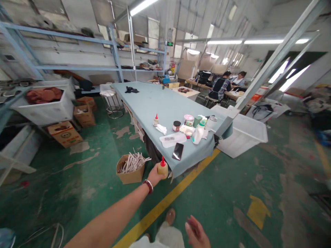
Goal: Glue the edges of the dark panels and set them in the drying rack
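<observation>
A yellowish squeeze bottle with a red nozzle (162, 168) is upright in my left hand (156, 176), whose fingers wrap round it. It is in front of the near corner of a long table (144, 103) with a grey-blue cover. Low in the view, my right hand (197, 232) hangs away from the table, its fingers loosely bent and holding nothing visible. On the near end of the table lie a dark phone (178, 151) and a translucent plastic piece (172, 139). Behind them are a smaller red-tipped bottle (156, 120), a dark jar (176, 126) and a white bottle (198, 133).
A cardboard box of pale strips (131, 164) sits on the floor beside the table's near left corner. A large white bin (240, 134) stands at the right, near a slanting metal post (274, 58). Farther back, two people (219, 86) sit at a worktable.
</observation>
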`<state>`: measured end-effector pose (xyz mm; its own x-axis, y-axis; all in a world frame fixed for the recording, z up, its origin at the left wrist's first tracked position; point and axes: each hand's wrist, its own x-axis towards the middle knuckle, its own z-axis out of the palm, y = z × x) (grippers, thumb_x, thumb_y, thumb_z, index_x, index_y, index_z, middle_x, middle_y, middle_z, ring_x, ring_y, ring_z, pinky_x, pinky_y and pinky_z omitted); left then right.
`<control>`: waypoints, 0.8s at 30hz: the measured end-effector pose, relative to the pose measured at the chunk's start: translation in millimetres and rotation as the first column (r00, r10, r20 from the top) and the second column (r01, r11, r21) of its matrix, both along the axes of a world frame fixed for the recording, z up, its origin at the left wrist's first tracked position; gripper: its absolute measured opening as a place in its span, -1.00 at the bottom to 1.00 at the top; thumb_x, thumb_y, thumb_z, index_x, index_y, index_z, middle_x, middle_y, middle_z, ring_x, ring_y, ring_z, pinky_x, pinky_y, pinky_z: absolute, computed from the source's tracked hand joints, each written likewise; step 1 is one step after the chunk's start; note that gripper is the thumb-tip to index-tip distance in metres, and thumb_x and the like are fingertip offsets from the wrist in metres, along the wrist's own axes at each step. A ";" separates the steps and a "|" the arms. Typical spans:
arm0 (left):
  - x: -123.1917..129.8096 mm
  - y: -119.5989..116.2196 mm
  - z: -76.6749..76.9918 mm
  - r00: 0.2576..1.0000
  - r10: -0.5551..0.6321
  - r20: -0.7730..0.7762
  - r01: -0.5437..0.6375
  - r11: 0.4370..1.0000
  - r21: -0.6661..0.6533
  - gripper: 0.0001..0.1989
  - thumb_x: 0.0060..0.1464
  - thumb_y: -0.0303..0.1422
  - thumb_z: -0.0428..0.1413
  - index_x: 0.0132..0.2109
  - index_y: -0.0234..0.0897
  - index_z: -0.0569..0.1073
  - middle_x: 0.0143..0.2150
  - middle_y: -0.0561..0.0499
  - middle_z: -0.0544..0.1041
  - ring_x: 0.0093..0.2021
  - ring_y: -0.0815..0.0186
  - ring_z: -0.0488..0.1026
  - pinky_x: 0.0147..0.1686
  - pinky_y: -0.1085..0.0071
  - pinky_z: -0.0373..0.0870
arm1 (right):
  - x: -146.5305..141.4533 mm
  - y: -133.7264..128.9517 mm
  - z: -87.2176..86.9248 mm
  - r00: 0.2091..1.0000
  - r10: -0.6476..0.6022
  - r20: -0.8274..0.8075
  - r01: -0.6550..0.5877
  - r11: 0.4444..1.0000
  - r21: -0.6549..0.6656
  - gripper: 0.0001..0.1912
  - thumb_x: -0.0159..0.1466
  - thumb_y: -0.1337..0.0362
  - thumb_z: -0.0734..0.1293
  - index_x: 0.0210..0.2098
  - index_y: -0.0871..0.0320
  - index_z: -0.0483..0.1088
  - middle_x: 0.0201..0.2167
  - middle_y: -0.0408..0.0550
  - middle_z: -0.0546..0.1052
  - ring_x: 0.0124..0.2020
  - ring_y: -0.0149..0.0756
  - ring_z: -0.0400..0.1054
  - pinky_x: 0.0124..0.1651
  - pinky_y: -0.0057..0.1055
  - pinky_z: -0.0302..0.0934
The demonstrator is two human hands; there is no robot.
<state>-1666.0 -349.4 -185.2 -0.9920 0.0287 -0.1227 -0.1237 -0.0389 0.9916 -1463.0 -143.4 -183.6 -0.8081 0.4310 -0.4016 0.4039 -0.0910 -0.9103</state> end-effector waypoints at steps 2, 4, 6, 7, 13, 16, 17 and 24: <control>-65.7 15.3 -9.4 0.999 0.026 -0.025 -0.027 0.998 -0.053 -0.37 -0.33 -0.53 0.31 0.00 -0.28 0.41 -0.15 -0.01 0.54 -0.09 0.14 0.49 0.06 0.11 0.36 | -33.4 26.1 -7.9 0.997 -0.053 0.055 0.051 0.998 0.033 -0.08 -0.29 -0.42 0.45 -0.20 0.18 0.45 -0.16 0.25 0.54 -0.12 0.14 0.44 -0.38 -0.26 0.32; -121.3 29.5 -21.2 0.998 0.048 -0.048 -0.052 0.994 -0.101 -0.39 -0.30 -0.52 0.30 0.01 -0.30 0.40 -0.13 -0.04 0.54 -0.07 0.13 0.49 0.08 0.11 0.34 | -74.1 52.5 -11.8 0.994 -0.068 0.084 0.063 0.996 0.058 -0.08 -0.26 -0.41 0.45 -0.16 0.18 0.43 -0.14 0.25 0.54 -0.12 0.15 0.44 -0.41 -0.26 0.30; -166.8 41.9 -32.7 0.996 0.060 -0.061 -0.068 0.988 -0.137 -0.40 -0.27 -0.49 0.29 0.02 -0.32 0.39 -0.11 -0.08 0.54 -0.05 0.10 0.49 0.10 0.09 0.33 | -124.0 79.8 -9.8 0.994 -0.058 0.090 0.051 0.996 0.071 -0.10 -0.26 -0.39 0.45 -0.15 0.16 0.43 -0.14 0.22 0.55 -0.11 0.15 0.45 -0.37 -0.24 0.31; -185.8 47.3 -37.8 0.996 0.060 -0.068 -0.070 0.986 -0.151 -0.40 -0.26 -0.48 0.28 0.03 -0.32 0.39 -0.09 -0.09 0.54 -0.02 0.09 0.49 0.12 0.09 0.31 | -152.1 93.4 -6.6 0.995 -0.046 0.088 0.039 0.996 0.074 -0.11 -0.25 -0.37 0.46 -0.14 0.15 0.43 -0.14 0.20 0.55 -0.10 0.14 0.45 -0.34 -0.23 0.32; -246.7 67.3 -66.2 0.995 0.061 -0.075 -0.075 0.978 -0.195 -0.25 -0.22 -0.46 0.26 0.19 -0.27 0.28 0.21 -0.18 0.39 0.25 0.03 0.31 0.28 0.07 0.12 | -341.3 159.1 20.9 1.000 0.004 -0.027 0.000 0.987 0.164 -0.16 -0.12 -0.24 0.49 -0.04 0.20 0.37 -0.09 0.16 0.53 -0.05 0.02 0.43 -0.17 -0.20 0.37; -244.9 63.7 -86.9 0.996 0.038 -0.078 -0.056 0.969 -0.239 -0.18 -0.19 -0.47 0.21 0.28 -0.29 0.19 0.35 -0.24 0.22 0.36 0.04 0.15 0.34 0.10 0.01 | -422.6 176.4 34.6 0.993 -0.012 -0.118 0.044 0.961 0.273 -0.43 0.16 -0.10 0.41 -0.03 0.20 0.35 -0.08 0.09 0.50 -0.09 -0.10 0.43 -0.06 -0.12 0.35; -241.0 58.8 -93.2 0.997 0.020 -0.074 -0.039 0.966 -0.257 -0.17 -0.18 -0.48 0.19 0.30 -0.29 0.16 0.38 -0.25 0.18 0.38 0.05 0.10 0.34 0.11 0.00 | -443.6 180.1 41.8 0.987 -0.024 -0.156 0.073 0.947 0.314 -0.45 0.20 -0.08 0.39 -0.01 0.20 0.34 -0.07 0.09 0.48 -0.09 -0.11 0.42 -0.03 -0.11 0.33; -249.2 -17.5 -69.1 0.990 0.142 0.022 -0.125 0.929 -0.348 -0.33 -0.07 -0.33 0.16 0.23 -0.30 0.25 0.31 -0.30 0.28 0.32 0.01 0.22 0.21 0.05 0.26 | -522.4 161.2 132.7 0.876 0.087 -0.474 0.202 0.827 0.525 -0.27 0.21 -0.15 0.32 0.18 0.21 0.20 -0.05 0.10 0.41 -0.06 -0.12 0.32 0.04 -0.15 0.18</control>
